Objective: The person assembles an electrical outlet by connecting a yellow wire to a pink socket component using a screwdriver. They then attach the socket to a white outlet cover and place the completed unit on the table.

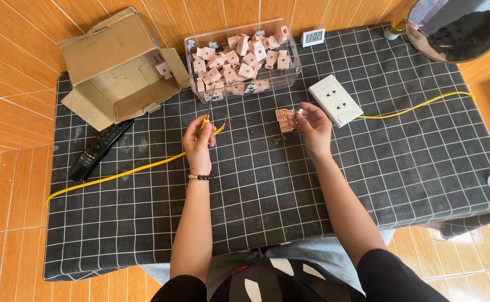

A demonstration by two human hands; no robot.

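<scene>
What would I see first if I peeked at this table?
Probably the clear plastic box of small pink plug parts at the back of the checked cloth. In front, the left hand holds a yellow cable, and the right hand holds a pink part beside a white socket.

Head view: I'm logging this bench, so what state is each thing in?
Cardboard box: open, on its side.
Clear tub: lidless, full of pink parts.
Yellow cable: end held in left hand.
Pink socket part: held by right hand.
White outlet: lying face up.
Remote: lying flat.
</scene>
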